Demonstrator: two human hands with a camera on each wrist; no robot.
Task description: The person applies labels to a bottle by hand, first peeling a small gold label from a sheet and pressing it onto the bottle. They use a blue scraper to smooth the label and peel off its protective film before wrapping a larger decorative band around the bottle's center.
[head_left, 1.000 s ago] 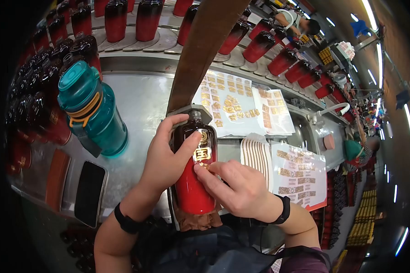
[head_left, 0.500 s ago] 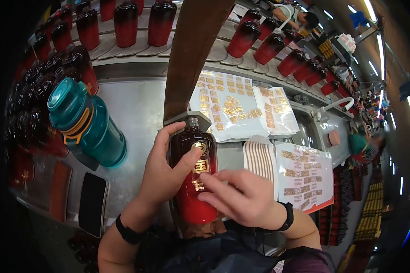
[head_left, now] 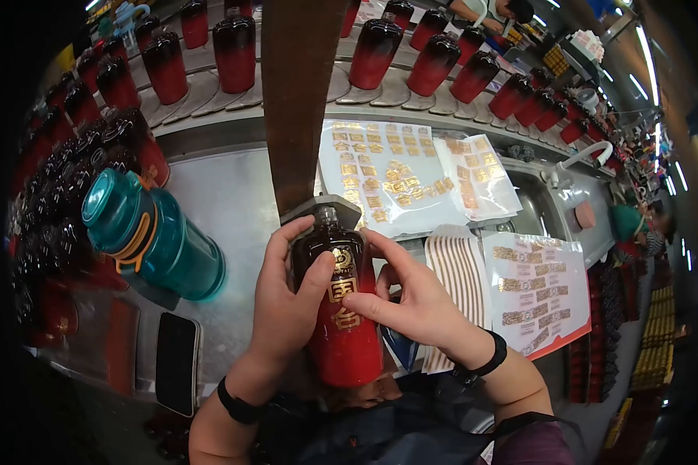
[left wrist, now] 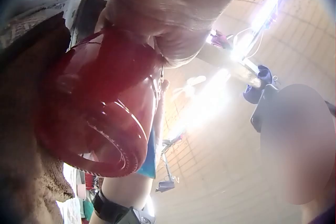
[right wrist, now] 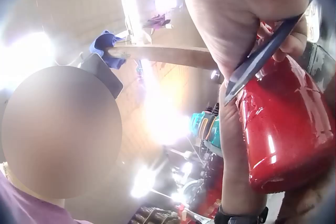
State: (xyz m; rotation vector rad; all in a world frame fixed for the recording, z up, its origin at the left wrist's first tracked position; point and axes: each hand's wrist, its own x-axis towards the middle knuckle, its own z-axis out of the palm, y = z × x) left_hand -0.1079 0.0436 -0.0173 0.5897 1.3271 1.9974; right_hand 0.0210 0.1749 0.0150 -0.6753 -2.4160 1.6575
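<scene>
A red bottle (head_left: 347, 360) with a black upper part leans back, its neck by a grey metal bracket (head_left: 318, 208). My left hand (head_left: 288, 291) grips its left side, thumb on the front beside the gold characters (head_left: 344, 291). Around the right side curl fingers of my right hand (head_left: 415, 304), whose thumb touches the front between two characters. A flat blue piece (head_left: 402, 349) shows under the right palm; in the right wrist view this blue piece (right wrist: 262, 53) lies along that hand, close to the bottle (right wrist: 286, 129). The left wrist view shows the bottle's base (left wrist: 110, 148).
Gold sticker sheets (head_left: 388, 174) lie behind the bottle, with a striped sheet (head_left: 456, 283) and another sticker sheet (head_left: 535, 291) to the right. A teal flask (head_left: 159, 240) and black phone (head_left: 177, 364) are left. Bottles (head_left: 234, 54) line the back; a brown post (head_left: 295, 101) rises centrally.
The right hand has gone from fingertips at the lower gold character to fingers around the bottle's right side, thumb on its front. The blue piece has come into sight. The head view has shifted.
</scene>
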